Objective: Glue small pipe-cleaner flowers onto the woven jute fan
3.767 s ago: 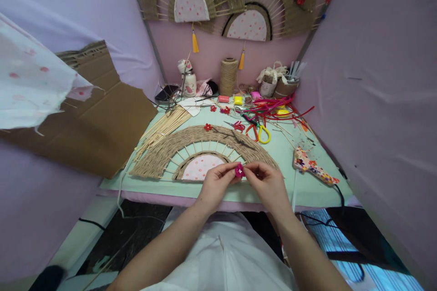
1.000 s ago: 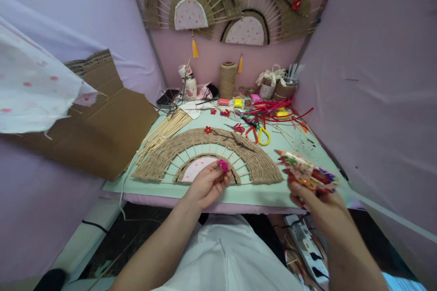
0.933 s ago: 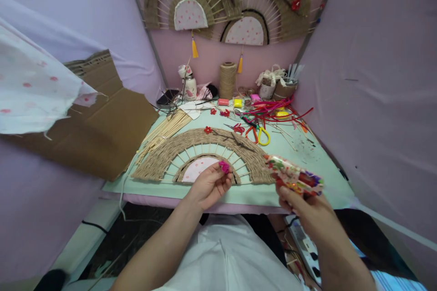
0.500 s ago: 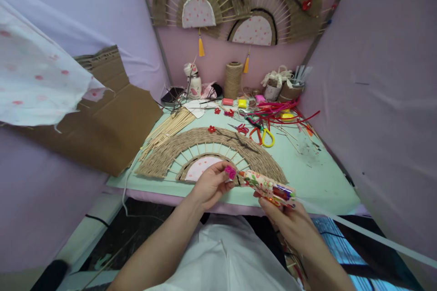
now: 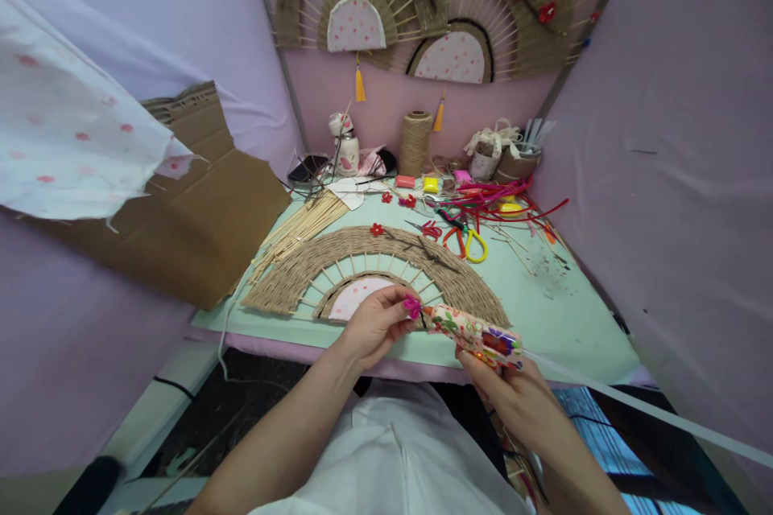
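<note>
Left hand (image 5: 375, 331): thumb and fingertips pinched on a pink flower (image 5: 412, 306), over the tabletop (image 5: 580, 322) near its front edge.
Right hand (image 5: 510, 388): wrapped around the glue gun (image 5: 468, 327) by its grip; trigger finger hidden.
Pink flower: just beyond the gun's nozzle, on its left; whether they touch cannot be told.
Glue gun: long axis crosswise, nozzle leftward, rear dipping slightly right.
Nearer hand: the left, at the flower itself.
Woven fan (image 5: 356, 240): straight side along the front edge, arch toward the back.

Glue gun (image 5: 477, 333) glossy; woven fan (image 5: 353, 242) rough, matt fibre; cardboard (image 5: 211, 213) matt, brown
</note>
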`<state>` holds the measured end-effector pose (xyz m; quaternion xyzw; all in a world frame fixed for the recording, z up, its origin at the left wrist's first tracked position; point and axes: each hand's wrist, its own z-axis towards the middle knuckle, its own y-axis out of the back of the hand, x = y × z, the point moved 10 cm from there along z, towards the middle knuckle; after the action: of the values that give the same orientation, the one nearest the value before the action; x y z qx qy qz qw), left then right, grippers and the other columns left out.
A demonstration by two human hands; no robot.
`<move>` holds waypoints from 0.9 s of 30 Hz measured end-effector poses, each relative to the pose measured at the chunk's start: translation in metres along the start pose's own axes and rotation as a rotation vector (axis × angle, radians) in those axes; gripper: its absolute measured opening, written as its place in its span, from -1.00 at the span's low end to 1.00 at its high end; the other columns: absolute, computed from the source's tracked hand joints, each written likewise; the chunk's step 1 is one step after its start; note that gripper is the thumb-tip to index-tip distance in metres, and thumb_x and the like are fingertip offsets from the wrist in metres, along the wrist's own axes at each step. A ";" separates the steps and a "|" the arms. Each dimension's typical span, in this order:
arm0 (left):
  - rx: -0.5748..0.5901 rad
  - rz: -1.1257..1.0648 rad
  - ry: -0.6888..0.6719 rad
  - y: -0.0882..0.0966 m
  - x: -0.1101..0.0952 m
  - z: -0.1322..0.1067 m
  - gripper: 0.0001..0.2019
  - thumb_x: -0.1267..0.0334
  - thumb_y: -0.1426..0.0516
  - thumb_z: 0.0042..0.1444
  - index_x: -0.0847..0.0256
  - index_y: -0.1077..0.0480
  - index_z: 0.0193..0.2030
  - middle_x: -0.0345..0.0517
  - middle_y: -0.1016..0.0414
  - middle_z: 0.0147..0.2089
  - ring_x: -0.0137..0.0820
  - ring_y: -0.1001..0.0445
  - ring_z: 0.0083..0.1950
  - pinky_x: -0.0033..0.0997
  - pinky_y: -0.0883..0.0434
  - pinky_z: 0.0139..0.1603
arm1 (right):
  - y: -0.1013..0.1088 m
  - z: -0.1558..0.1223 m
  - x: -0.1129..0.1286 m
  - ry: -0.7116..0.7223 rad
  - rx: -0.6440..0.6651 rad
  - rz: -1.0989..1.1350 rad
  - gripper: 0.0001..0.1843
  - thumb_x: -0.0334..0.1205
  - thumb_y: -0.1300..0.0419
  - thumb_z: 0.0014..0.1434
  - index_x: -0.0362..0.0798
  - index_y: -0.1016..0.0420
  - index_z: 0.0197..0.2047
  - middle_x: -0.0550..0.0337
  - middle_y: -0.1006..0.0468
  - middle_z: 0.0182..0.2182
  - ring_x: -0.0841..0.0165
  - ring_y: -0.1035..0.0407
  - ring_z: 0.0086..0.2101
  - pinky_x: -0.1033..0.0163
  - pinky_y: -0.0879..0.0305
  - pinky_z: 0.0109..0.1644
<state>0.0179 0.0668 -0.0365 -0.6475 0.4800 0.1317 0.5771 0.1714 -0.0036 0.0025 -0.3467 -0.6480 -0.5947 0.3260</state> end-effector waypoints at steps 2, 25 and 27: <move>-0.004 0.002 0.005 0.000 0.000 0.000 -0.64 0.23 -0.49 -0.33 0.33 -0.51 -0.41 -0.17 -0.46 -0.38 -0.57 -0.38 -0.41 -0.58 -0.38 -0.37 | 0.000 0.000 0.002 0.009 0.006 -0.016 -0.52 0.17 -0.08 0.19 0.02 -0.67 -0.20 0.09 -0.68 -0.23 0.13 -0.51 -0.18 0.09 -0.39 0.03; 0.064 -0.083 0.000 -0.009 0.000 -0.002 -0.70 0.29 -0.47 -0.27 0.34 -0.48 -0.45 -0.17 -0.40 -0.43 -0.59 -0.30 -0.46 -0.61 -0.29 -0.46 | -0.007 -0.002 0.008 0.024 0.045 -0.026 -0.54 0.11 -0.04 0.19 0.10 -0.54 -0.58 0.22 -0.43 -0.73 0.13 -0.53 -0.30 0.14 -0.44 -0.09; 0.049 -0.076 -0.027 -0.007 -0.011 -0.001 -0.71 0.30 -0.47 -0.27 0.32 -0.49 -0.45 -0.18 -0.40 -0.44 -0.59 -0.30 -0.45 -0.61 -0.28 -0.46 | -0.006 -0.002 0.002 0.004 0.049 -0.008 -0.56 0.12 -0.05 0.19 0.06 -0.64 -0.41 0.18 -0.58 -0.58 0.11 -0.54 -0.23 0.11 -0.43 -0.04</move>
<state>0.0171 0.0702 -0.0239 -0.6491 0.4501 0.1065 0.6039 0.1653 -0.0059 0.0013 -0.3350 -0.6629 -0.5807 0.3334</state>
